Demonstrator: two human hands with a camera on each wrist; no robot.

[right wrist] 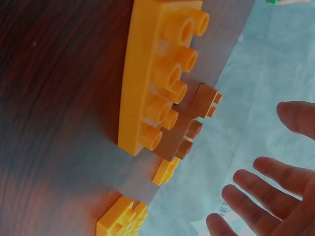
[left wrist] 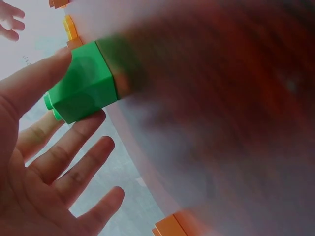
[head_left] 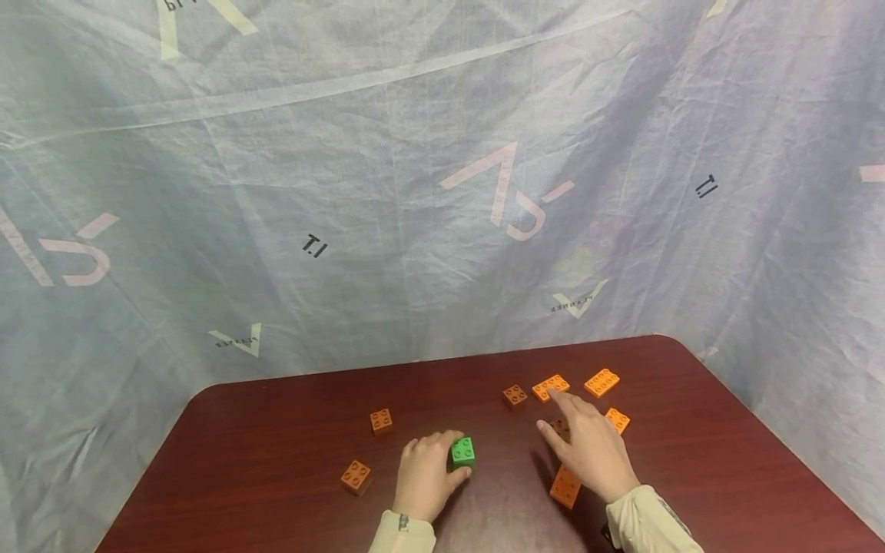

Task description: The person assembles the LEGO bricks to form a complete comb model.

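Note:
My left hand (head_left: 425, 476) pinches a green toy building brick (head_left: 462, 452) between thumb and fingers, close over the table. In the left wrist view the green brick (left wrist: 83, 81) has its studs turned toward the palm, and the other fingers spread loosely below it. Over the bricks on the right hovers my right hand (head_left: 591, 445), fingers extended and holding nothing. Below it lies a long orange brick (head_left: 565, 487), partly covered by the hand in the head view. A brown brick (head_left: 560, 427) shows between its thumb and fingers.
On the dark red table (head_left: 276, 438), two brown bricks (head_left: 381, 421) lie left of the green one. Toward the back right are a brown brick (head_left: 515, 395) and orange bricks (head_left: 551, 388). Another orange brick (head_left: 618, 419) sits beside the right hand. A grey curtain (head_left: 387, 253) hangs behind.

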